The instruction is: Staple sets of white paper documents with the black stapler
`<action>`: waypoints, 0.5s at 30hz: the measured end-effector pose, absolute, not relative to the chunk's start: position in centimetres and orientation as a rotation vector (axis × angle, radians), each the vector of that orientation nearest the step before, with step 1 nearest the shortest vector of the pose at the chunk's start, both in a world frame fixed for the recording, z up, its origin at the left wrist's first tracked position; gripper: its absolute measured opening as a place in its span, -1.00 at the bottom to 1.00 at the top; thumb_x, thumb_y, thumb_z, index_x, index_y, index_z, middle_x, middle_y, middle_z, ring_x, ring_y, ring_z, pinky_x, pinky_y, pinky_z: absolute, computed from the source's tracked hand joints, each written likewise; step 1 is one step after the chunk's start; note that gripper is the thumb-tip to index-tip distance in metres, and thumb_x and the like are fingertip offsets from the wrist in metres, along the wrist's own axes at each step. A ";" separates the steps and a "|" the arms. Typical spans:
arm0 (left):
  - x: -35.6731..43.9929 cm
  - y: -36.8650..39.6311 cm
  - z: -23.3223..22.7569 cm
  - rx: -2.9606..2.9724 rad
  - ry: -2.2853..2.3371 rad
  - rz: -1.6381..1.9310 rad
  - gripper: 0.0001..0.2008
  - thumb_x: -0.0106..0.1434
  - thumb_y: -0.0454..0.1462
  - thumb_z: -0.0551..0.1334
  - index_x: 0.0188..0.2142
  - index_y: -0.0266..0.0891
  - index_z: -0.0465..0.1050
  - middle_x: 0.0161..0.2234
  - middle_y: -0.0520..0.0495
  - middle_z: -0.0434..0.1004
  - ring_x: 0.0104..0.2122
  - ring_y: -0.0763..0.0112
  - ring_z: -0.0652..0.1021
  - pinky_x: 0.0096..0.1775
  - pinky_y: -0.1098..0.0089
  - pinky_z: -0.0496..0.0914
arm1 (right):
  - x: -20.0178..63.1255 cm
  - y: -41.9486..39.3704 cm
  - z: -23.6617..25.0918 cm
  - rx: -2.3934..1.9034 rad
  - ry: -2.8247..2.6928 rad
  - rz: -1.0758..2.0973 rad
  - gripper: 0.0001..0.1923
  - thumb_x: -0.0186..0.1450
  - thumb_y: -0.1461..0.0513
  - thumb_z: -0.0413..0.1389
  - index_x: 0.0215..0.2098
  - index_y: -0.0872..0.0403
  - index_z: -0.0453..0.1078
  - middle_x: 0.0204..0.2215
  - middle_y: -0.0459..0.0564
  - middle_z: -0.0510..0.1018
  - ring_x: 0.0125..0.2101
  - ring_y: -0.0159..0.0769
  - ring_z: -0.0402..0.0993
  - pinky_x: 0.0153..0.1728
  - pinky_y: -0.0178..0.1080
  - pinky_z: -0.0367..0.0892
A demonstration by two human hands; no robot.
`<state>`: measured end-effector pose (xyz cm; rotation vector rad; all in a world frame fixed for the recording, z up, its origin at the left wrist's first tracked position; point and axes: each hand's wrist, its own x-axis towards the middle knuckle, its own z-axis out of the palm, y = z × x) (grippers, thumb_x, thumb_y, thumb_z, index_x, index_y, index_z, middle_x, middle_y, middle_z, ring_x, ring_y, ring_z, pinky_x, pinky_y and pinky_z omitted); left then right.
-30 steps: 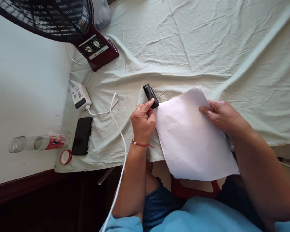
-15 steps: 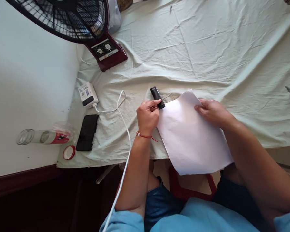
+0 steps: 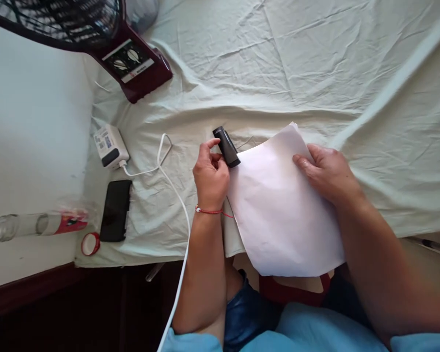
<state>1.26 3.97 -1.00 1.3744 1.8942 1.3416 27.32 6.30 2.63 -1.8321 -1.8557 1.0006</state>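
Observation:
My left hand (image 3: 211,171) is closed around a small black stapler (image 3: 226,146), its index finger raised along the near side. The stapler's lower end meets the upper left corner of a stack of white paper (image 3: 282,205). My right hand (image 3: 324,171) pinches the upper right edge of that paper, thumb on top and the other fingers underneath. The sheets slope toward my lap, their lower part hanging past the table edge. Whether the stapler's jaws are pressed together cannot be made out.
A pale green cloth (image 3: 220,63) covers the table. On the left are a dark red fan (image 3: 146,73), a white box-shaped device (image 3: 110,145) with a white cable (image 3: 176,188), a black phone (image 3: 116,210), a glass bottle (image 3: 51,224) and a red-and-white ring (image 3: 90,243).
My left index finger has lifted and moved up along the stapler. The view has shifted, so the fan, phone and bottle appear further left. Both hands keep their hold.

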 end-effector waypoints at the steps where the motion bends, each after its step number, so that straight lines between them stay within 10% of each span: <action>1: 1.5 3.7 -1.0 1.388 1.893 1.327 -0.54 0.24 -0.46 0.28 0.10 -0.11 0.56 -0.42 0.11 0.48 -0.45 0.41 0.50 -0.33 0.39 0.36 | 27.1 6.3 2.5 -1.857 -1.855 0.964 -0.76 0.40 0.08 0.07 -0.40 -0.02 0.34 -0.44 0.00 0.56 -0.39 -0.18 0.40 -0.32 -0.16 0.17; 10: 1.7 1.8 0.3 1.525 2.150 1.420 -0.59 0.37 -0.24 0.34 0.19 -0.13 0.47 0.01 -0.15 0.62 -0.14 0.32 0.59 -0.27 0.38 0.44 | 28.0 6.4 2.4 -1.838 -1.855 0.883 -0.64 0.41 0.17 0.09 -0.49 -0.04 0.06 -0.54 -0.07 0.33 -0.48 -0.24 0.14 -0.36 -0.14 0.02; 15: 2.9 0.6 0.7 1.858 2.079 1.291 -0.69 0.36 -0.17 0.43 0.09 -0.07 0.61 0.23 -0.19 0.58 0.22 0.09 0.54 0.13 0.13 0.50 | 28.5 6.7 2.3 -1.785 -1.735 0.998 -0.64 0.42 0.19 0.12 -0.51 -0.03 0.14 -0.55 -0.09 0.36 -0.48 -0.27 0.19 -0.38 -0.15 0.07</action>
